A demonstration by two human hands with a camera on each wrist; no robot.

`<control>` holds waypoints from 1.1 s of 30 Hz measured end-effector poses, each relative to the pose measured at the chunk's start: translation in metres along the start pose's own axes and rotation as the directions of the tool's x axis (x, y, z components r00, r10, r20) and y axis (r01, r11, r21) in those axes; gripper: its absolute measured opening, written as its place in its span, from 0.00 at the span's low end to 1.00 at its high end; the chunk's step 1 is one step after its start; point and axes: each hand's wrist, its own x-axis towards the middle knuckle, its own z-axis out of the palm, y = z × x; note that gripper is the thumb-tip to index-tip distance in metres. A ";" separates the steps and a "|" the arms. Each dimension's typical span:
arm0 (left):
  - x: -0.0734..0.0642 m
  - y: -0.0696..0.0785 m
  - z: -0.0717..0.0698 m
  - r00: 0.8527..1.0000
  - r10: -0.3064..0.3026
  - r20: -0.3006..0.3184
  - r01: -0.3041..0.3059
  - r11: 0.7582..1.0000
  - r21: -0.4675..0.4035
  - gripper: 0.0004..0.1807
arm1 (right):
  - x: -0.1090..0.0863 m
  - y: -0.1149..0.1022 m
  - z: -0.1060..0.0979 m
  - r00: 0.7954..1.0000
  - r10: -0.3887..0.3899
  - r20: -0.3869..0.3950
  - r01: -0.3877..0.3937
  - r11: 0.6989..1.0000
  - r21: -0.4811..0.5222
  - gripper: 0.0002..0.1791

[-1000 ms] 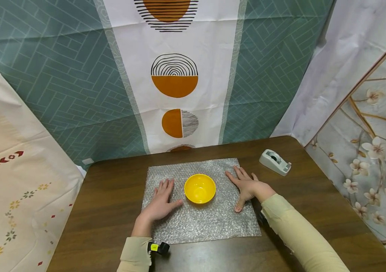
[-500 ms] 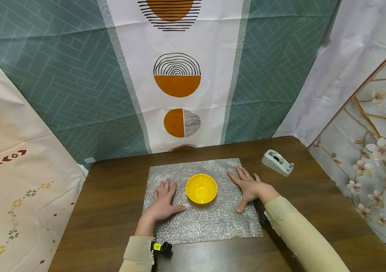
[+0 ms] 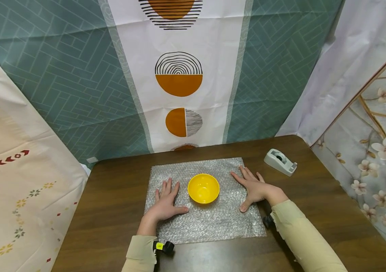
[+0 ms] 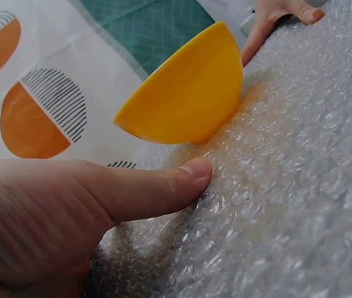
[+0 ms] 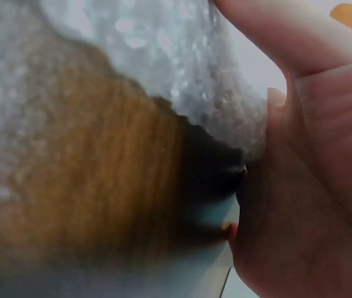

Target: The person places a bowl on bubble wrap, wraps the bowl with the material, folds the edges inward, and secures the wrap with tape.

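A yellow bowl (image 3: 203, 189) stands upright on a sheet of bubble wrap (image 3: 210, 223) laid flat on the table. My left hand (image 3: 164, 206) rests on the left part of the sheet, fingers spread and thumb pointing at the bowl. In the left wrist view that thumb lies on the bubbles just short of the bowl (image 4: 185, 93). On the sheet's right side my right hand (image 3: 252, 187) rests with fingers spread, its palm near the edge. The right wrist view shows the sheet's edge (image 5: 194, 93) beside the palm. Neither hand touches the bowl.
A white tape dispenser (image 3: 280, 162) sits at the back right of the brown wooden table (image 3: 118, 189). A patterned cloth (image 3: 179, 75) hangs behind the table. More printed cloth hangs at the left and right sides.
The whole head view has shifted slightly, so everything sits a little further right. Both hands stay spread on the bubble wrap, and the bowl keeps its place on the sheet.
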 end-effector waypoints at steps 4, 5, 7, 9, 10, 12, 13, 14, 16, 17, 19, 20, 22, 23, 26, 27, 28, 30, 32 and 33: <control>0.001 0.000 0.001 1.000 0.024 -0.013 -0.025 1.000 -0.018 0.62 | -0.011 0.003 -0.003 0.997 -0.054 -0.050 0.059 0.993 0.104 0.84; 0.002 0.000 0.001 1.000 0.024 -0.012 -0.025 1.000 -0.019 0.62 | -0.016 0.003 -0.005 0.996 -0.060 -0.062 0.069 0.986 0.151 0.82; 0.005 -0.002 0.004 0.999 0.030 -0.012 -0.031 0.999 -0.018 0.62 | -0.028 0.005 -0.009 0.994 -0.064 -0.093 0.088 0.956 0.280 0.77; 0.007 -0.001 0.006 1.000 0.028 -0.011 -0.029 0.999 -0.015 0.62 | -0.043 0.011 -0.013 0.990 -0.059 -0.129 0.105 0.913 0.394 0.73; 0.007 -0.001 0.006 1.000 0.024 -0.003 -0.024 1.000 -0.013 0.62 | -0.050 0.014 -0.015 0.988 -0.058 -0.140 0.115 0.892 0.438 0.71; 0.007 0.000 0.006 1.000 0.022 -0.002 -0.022 1.000 -0.008 0.62 | -0.064 0.019 -0.018 0.986 -0.055 -0.157 0.126 0.861 0.493 0.68; 0.006 0.001 0.005 1.000 0.017 0.000 -0.017 1.000 -0.009 0.62 | -0.069 0.022 -0.020 0.985 -0.050 -0.167 0.128 0.856 0.501 0.67; 0.005 0.003 0.004 1.000 0.014 0.001 -0.014 1.000 -0.008 0.63 | -0.074 0.024 -0.022 0.984 -0.046 -0.171 0.128 0.853 0.506 0.65; 0.003 0.003 0.002 1.000 0.013 -0.003 -0.013 1.000 -0.011 0.63 | -0.082 0.024 -0.027 0.984 -0.044 -0.170 0.128 0.844 0.521 0.62; 0.002 0.002 0.002 1.000 0.021 -0.015 -0.021 1.000 -0.018 0.63 | -0.085 0.023 -0.030 0.986 -0.030 -0.163 0.115 0.833 0.542 0.61; 0.001 -0.001 0.003 1.000 0.018 -0.013 -0.018 1.000 -0.015 0.63 | -0.091 0.020 -0.035 0.991 -0.004 -0.136 0.084 0.801 0.592 0.59; 0.000 -0.002 0.004 1.000 0.019 -0.012 -0.019 1.000 -0.017 0.63 | -0.094 0.018 -0.036 0.994 0.009 -0.110 0.061 0.784 0.617 0.59; -0.001 -0.003 0.005 0.999 0.027 -0.017 -0.028 0.999 -0.025 0.63 | -0.097 0.013 -0.039 0.998 0.039 -0.057 0.007 0.762 0.647 0.57; -0.001 -0.003 0.005 0.999 0.028 -0.020 -0.029 0.999 -0.028 0.63 | -0.097 0.010 -0.040 0.998 0.058 -0.032 -0.022 0.752 0.659 0.56; -0.001 -0.002 0.004 1.000 0.018 -0.022 -0.019 0.999 -0.030 0.63 | -0.095 0.003 -0.039 0.995 0.097 0.029 -0.092 0.747 0.658 0.53; -0.001 -0.001 0.003 1.000 0.015 -0.023 -0.015 0.999 -0.030 0.63 | -0.093 0.001 -0.039 0.993 0.111 0.042 -0.111 0.747 0.655 0.52; -0.001 -0.001 0.003 1.000 0.011 -0.023 -0.012 0.999 -0.031 0.63 | -0.091 0.000 -0.038 0.991 0.127 0.051 -0.130 0.746 0.653 0.51; -0.001 0.001 0.002 1.000 -0.006 -0.011 0.005 1.000 -0.018 0.62 | -0.088 -0.003 -0.035 0.988 0.141 0.068 -0.151 0.743 0.652 0.50; -0.001 0.001 0.002 1.000 -0.002 -0.014 0.001 1.000 -0.019 0.62 | -0.084 -0.004 -0.033 0.985 0.148 0.084 -0.166 0.739 0.653 0.49; -0.001 0.001 0.002 1.000 0.003 -0.018 -0.004 1.000 -0.020 0.62 | -0.082 -0.005 -0.032 0.985 0.149 0.090 -0.171 0.737 0.654 0.48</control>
